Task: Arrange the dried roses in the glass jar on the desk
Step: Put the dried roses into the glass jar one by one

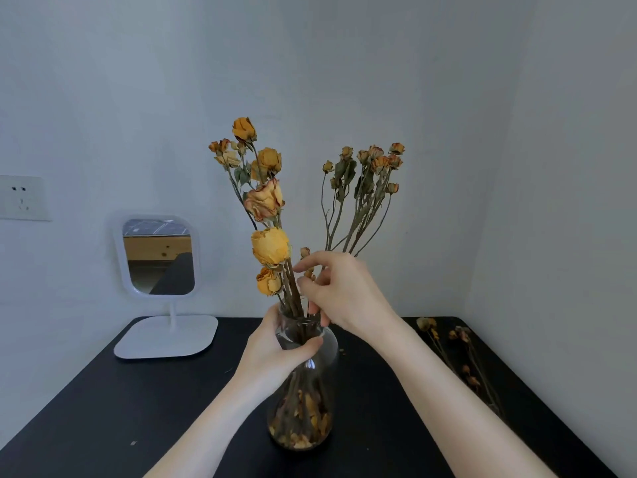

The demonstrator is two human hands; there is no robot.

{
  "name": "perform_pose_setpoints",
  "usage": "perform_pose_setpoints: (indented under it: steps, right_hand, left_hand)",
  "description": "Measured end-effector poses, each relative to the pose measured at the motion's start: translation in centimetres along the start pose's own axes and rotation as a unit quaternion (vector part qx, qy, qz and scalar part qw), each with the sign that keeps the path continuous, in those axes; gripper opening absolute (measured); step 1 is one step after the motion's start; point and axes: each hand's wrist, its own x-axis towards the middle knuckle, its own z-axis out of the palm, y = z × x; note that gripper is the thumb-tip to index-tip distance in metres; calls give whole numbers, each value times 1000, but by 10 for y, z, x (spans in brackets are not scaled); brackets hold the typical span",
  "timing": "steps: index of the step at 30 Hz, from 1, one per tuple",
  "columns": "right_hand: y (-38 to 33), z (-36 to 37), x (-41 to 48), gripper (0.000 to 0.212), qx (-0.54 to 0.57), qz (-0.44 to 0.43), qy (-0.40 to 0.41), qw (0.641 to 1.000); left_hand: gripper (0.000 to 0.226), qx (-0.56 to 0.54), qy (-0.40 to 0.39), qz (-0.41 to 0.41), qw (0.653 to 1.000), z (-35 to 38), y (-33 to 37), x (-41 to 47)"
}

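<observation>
The glass jar (310, 401) stood on the black table (138, 408), near its front edge and about mid-width, with fallen petals gathered at its bottom. The left hand (275, 346) was wrapped around the jar's neck, steadying it. Just above the mouth, the right hand (341, 294) had its fingers curled about the stems of a spray of small buds (368, 174). Whether those stem ends were already inside could not be told, since the hand hid them. The yellow dried roses (270, 246) stood in the jar, leaning left.

The step looked like seating this spray beside the roses. The next move probably called for a gentle downward feed, as brittle stems snap easily.

More loose stems (462, 353) lay on the table's right side, well apart from the jar. At back left stood a white mirror (158, 257). A wall socket (22, 198) sat on the pale wall (344, 63) behind.
</observation>
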Motion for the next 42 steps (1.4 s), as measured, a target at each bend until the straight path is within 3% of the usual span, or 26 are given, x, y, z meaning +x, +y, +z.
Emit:
perform_pose_setpoints:
  steps: [4,7,10,14,17,21,26,32,38,42]
  right_hand:
    - [7,-9,-17,18,15,-10,7,1000]
    - [20,-18,-33,16,11,2,-2,1000]
    - [41,-27,-48,13,-7,42,-9,999]
    - [86,-43,-64,9,-29,122,10,992]
    - [126,-60,-80,9,-41,192,28,980]
    - [174,-84,-101,6,-49,274,36,960]
    - [213,-102,-122,10,-75,342,23,936]
    - [236,-107,-136,9,-124,376,-30,918]
    - [248,-107,-137,15,-178,390,-53,902]
    - [252,-101,-135,21,-175,396,-45,900]
  left_hand:
    - [61,15,-14,1,1000,-3,0,2]
    - [82,-13,-17,-3,1000,-5,1,-5]
    - [97,-29,60,-19,998,-6,4,-23]
    - [48,-4,206,24,978,3,3,-62]
    - [39,22,154,93,983,22,0,-89]
    - [23,42,-4,133,990,66,3,-105]
    - [10,142,-153,51,977,132,13,-86]
    - [25,236,-169,-66,955,196,20,-56]
    - [31,342,-195,-94,914,228,16,-41]
    - [26,357,-190,-101,909,234,10,-38]
